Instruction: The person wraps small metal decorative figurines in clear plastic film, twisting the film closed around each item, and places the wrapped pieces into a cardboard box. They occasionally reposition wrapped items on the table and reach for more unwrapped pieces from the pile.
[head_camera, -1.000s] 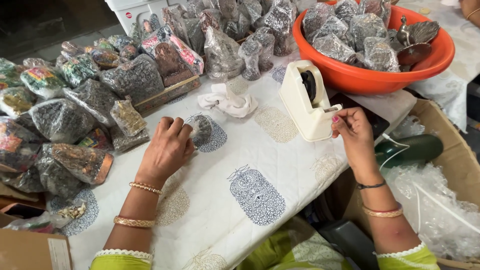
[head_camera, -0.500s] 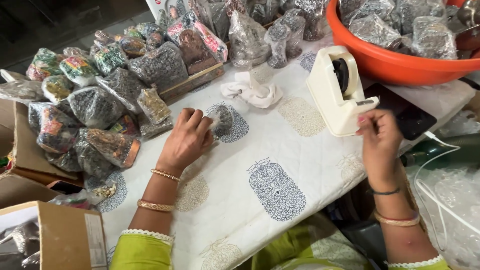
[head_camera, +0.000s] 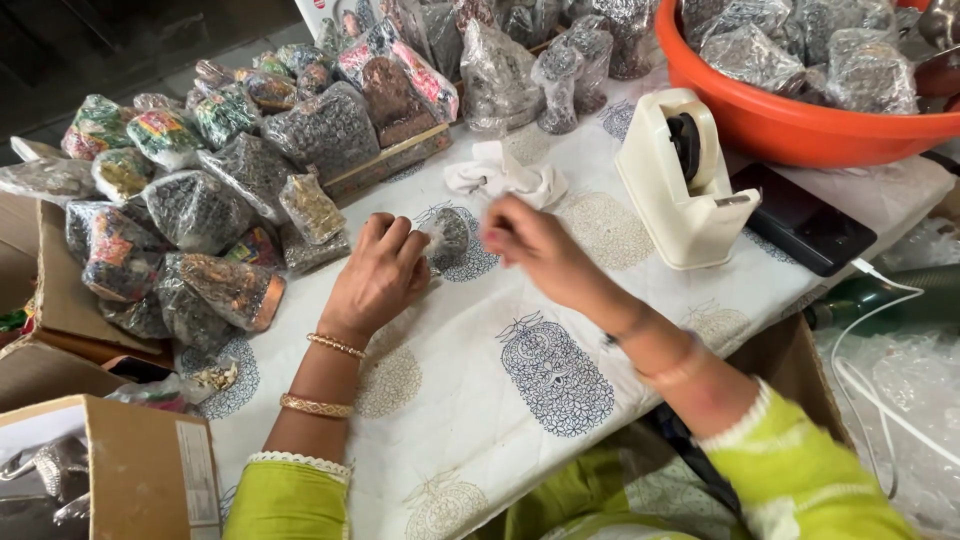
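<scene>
My left hand (head_camera: 378, 278) presses a small bubble-wrapped grey bundle (head_camera: 447, 236) down on the white block-printed tablecloth (head_camera: 470, 400), fingers curled against its side. My right hand (head_camera: 530, 245) hovers just beside it, blurred. I would pin the wrap flat so the seam stays shut under the tape. I cannot tell whether the right fingers pinch tape from the cream tape dispenser (head_camera: 685, 180), and the bundle's contents are hidden.
</scene>
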